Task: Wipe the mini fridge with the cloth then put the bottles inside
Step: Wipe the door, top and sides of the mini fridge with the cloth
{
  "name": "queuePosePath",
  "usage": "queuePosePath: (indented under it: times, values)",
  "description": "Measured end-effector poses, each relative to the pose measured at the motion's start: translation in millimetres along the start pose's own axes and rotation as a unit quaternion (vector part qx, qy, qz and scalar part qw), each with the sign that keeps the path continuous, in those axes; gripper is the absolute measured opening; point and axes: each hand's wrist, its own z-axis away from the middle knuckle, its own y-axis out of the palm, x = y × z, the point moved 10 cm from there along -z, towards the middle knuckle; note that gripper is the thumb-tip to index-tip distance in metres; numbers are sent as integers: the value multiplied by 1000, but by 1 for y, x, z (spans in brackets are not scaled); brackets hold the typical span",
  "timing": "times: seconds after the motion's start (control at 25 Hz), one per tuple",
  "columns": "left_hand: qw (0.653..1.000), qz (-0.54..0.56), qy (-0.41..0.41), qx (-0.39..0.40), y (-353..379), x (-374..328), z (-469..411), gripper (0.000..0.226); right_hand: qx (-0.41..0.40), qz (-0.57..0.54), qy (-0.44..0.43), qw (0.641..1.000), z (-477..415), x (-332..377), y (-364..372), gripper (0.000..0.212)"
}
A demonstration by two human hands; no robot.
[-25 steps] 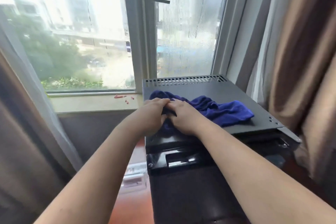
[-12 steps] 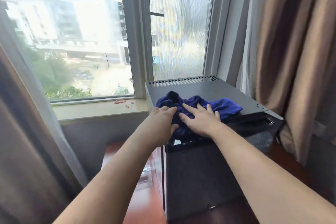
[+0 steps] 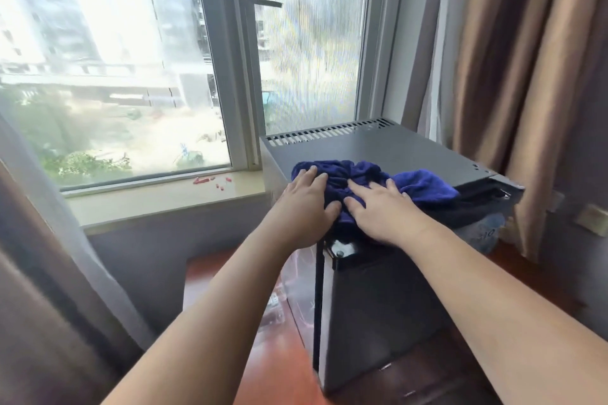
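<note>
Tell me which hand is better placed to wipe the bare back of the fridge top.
Probably the right hand: it lies flat on the middle of the cloth; the left hand rests at its left edge.

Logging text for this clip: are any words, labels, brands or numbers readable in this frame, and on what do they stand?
Nothing can be read with certainty.
Bluish item to the right of the mini fridge: dark marks, possibly digits, too blurred to read.
Clear plastic wrapping to the left of the mini fridge: faint print, too blurred to read.
Mini fridge top and blue cloth: no text shows.
</note>
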Motion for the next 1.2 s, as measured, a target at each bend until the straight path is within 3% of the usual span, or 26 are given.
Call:
queuePosePath:
  times: [0.56, 0.88, 1.08, 1.2]
  values:
    - [996, 48, 66, 26, -28, 119, -164, 67, 35, 28, 114, 992, -168, 51, 11, 64]
    - [986, 36, 163, 26, -34, 83, -111, 57, -59, -22, 121, 991, -90, 55, 0, 58]
    - [978, 70, 195, 14, -34, 67, -46, 55, -84, -25, 140, 986, -22, 60, 2, 55]
    - [976, 83, 203, -6, -35, 65, -33, 54, -141, -25, 151, 978, -1, 64, 1, 53]
